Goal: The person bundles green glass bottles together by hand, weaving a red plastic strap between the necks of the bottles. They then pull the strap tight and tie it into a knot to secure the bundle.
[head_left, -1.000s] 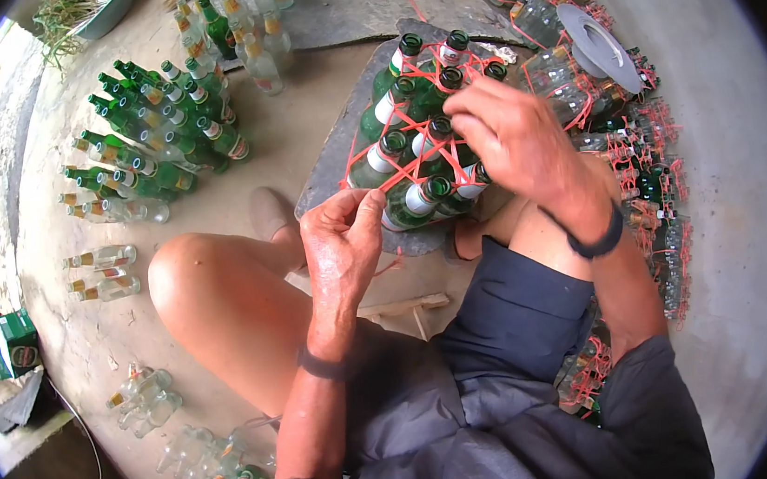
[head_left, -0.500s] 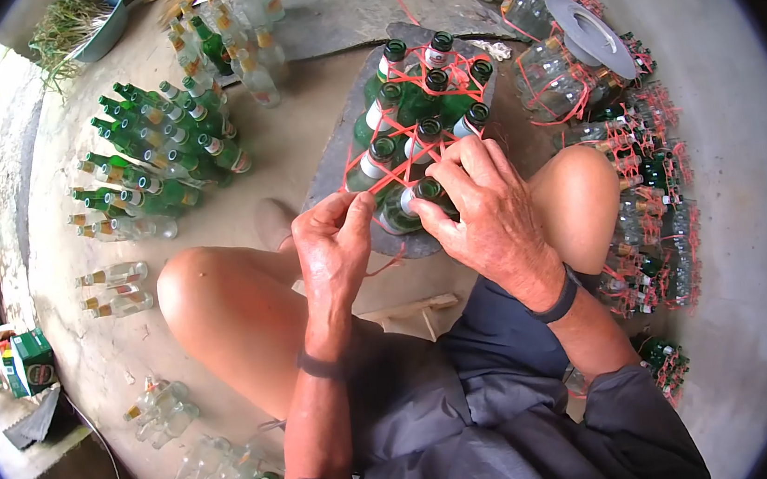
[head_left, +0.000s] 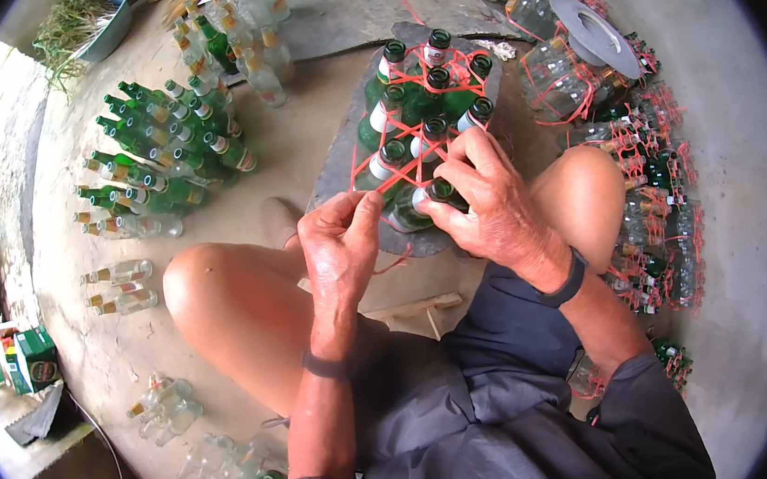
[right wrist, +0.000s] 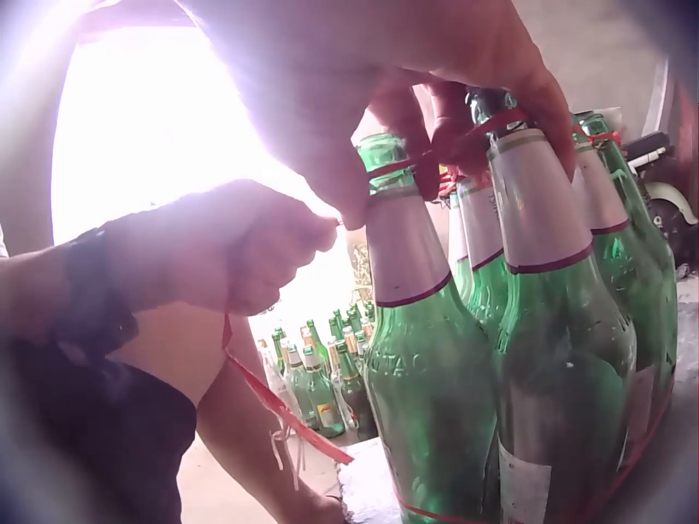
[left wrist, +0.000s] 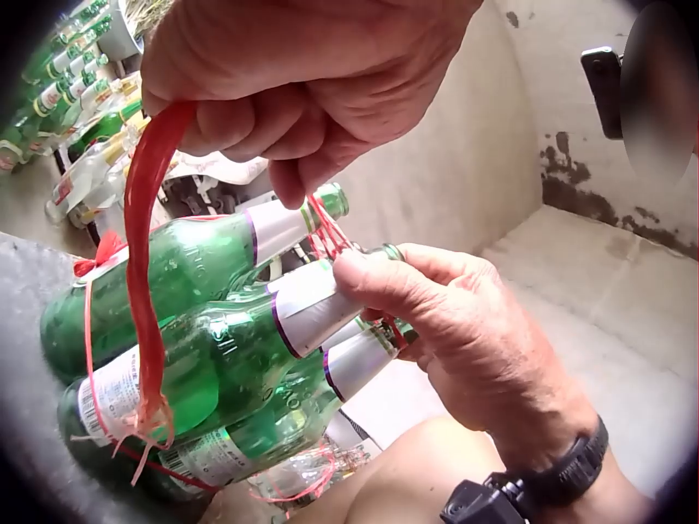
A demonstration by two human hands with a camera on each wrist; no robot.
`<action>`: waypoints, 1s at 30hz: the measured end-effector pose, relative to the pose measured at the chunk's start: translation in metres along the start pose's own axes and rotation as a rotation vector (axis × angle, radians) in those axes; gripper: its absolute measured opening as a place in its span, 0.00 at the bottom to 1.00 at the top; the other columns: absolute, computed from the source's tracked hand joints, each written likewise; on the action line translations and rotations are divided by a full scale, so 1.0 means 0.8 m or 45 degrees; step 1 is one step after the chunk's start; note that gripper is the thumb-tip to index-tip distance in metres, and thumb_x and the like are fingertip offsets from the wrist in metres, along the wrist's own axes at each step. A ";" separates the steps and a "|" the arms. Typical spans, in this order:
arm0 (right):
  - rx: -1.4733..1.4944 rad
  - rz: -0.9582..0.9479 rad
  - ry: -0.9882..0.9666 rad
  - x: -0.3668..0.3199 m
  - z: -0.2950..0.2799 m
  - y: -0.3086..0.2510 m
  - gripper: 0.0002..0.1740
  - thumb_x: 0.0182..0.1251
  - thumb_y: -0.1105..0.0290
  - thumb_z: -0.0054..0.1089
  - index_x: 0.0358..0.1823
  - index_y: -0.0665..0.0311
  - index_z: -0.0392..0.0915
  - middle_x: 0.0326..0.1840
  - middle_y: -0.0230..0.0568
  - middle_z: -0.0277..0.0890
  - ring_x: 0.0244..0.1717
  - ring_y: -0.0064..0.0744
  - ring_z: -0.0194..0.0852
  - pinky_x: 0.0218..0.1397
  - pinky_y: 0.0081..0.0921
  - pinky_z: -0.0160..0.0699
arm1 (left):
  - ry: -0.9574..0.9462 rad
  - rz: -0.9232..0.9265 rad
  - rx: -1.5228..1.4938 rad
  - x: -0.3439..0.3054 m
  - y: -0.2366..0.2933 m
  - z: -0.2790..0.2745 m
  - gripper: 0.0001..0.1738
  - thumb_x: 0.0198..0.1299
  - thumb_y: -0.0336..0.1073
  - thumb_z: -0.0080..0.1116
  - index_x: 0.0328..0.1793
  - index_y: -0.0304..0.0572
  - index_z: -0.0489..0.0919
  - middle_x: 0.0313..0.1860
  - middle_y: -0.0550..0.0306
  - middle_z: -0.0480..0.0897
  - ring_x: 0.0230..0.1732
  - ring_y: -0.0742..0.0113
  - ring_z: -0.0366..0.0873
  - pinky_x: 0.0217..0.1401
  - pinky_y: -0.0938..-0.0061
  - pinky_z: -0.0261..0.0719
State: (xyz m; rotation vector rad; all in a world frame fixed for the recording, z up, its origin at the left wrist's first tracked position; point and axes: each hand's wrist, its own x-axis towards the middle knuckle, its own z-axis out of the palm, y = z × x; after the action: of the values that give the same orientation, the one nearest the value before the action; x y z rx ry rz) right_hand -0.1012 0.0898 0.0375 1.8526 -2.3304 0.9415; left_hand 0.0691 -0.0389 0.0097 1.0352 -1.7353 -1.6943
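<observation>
Several green beer bottles (head_left: 369,129) stand bundled on a dark slab, red plastic cord (head_left: 378,184) crisscrossing their necks. My left hand (head_left: 339,244) pinches the cord beside the bundle's near left edge. From its fist a wide red strand (left wrist: 144,251) hangs toward a knot low on a bottle, in the left wrist view. My right hand (head_left: 497,204) grips the necks of two bottles on the near right side. In the left wrist view its thumb (left wrist: 377,278) presses a neck label. Cord (right wrist: 399,167) crosses at its fingers in the right wrist view.
Loose green bottles (head_left: 172,140) and clear bottles (head_left: 261,79) stand on the floor at left and back. Tied bundles (head_left: 558,81) line the right side, a grey round lid (head_left: 591,35) on one. My knees flank the slab (head_left: 328,156).
My right hand has moved from the bundle's far right bottles down to the near right ones, and its fingers have closed on their necks. My left hand keeps its pinch nearly in place.
</observation>
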 end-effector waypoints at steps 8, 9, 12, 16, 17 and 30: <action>0.146 -0.283 -0.290 0.027 -0.044 0.053 0.21 0.51 0.70 0.85 0.39 0.68 0.80 0.49 0.47 0.70 0.54 0.52 0.76 0.61 0.47 0.81 | -0.054 0.024 -0.007 -0.018 0.003 0.019 0.13 0.75 0.35 0.71 0.44 0.29 0.93 0.24 0.71 0.79 0.29 0.84 0.70 0.31 0.77 0.69; 0.170 -0.327 -0.325 0.033 -0.049 0.058 0.21 0.50 0.70 0.85 0.39 0.68 0.80 0.50 0.47 0.71 0.54 0.52 0.76 0.60 0.46 0.81 | -0.058 0.042 0.011 -0.019 0.006 0.020 0.12 0.75 0.34 0.71 0.45 0.29 0.93 0.24 0.71 0.79 0.29 0.84 0.70 0.31 0.77 0.69; 0.087 -0.418 -0.353 0.045 -0.059 0.065 0.21 0.50 0.71 0.85 0.39 0.68 0.80 0.50 0.47 0.72 0.54 0.52 0.76 0.59 0.44 0.81 | -0.052 0.062 0.006 -0.023 0.003 0.031 0.11 0.75 0.34 0.71 0.45 0.29 0.93 0.24 0.71 0.79 0.29 0.84 0.70 0.32 0.78 0.70; 0.070 -0.337 -0.400 0.047 -0.064 0.065 0.20 0.51 0.71 0.84 0.40 0.68 0.80 0.51 0.46 0.73 0.54 0.52 0.76 0.59 0.44 0.81 | -0.090 0.075 -0.001 -0.026 0.002 0.036 0.12 0.77 0.32 0.70 0.44 0.26 0.90 0.22 0.66 0.81 0.27 0.83 0.73 0.30 0.77 0.74; 0.069 -0.330 -0.398 0.047 -0.065 0.064 0.20 0.51 0.71 0.84 0.40 0.68 0.80 0.51 0.46 0.73 0.54 0.52 0.76 0.59 0.44 0.81 | -0.087 0.119 0.027 -0.026 0.003 0.036 0.12 0.77 0.32 0.69 0.44 0.26 0.90 0.22 0.66 0.81 0.27 0.83 0.73 0.30 0.77 0.74; -0.107 -0.320 -0.043 0.029 -0.059 0.028 0.19 0.52 0.74 0.80 0.46 0.65 0.85 0.53 0.44 0.77 0.57 0.53 0.79 0.62 0.45 0.81 | -0.051 0.162 0.002 -0.033 -0.002 0.042 0.12 0.78 0.33 0.69 0.46 0.27 0.91 0.24 0.67 0.81 0.27 0.83 0.72 0.30 0.78 0.72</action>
State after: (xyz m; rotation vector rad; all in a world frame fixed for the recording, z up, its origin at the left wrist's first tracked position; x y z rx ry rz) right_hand -0.1438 0.0938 0.0748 2.0771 -2.0535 0.7763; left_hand 0.0584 0.0024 0.0088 0.8772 -1.7878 -1.6446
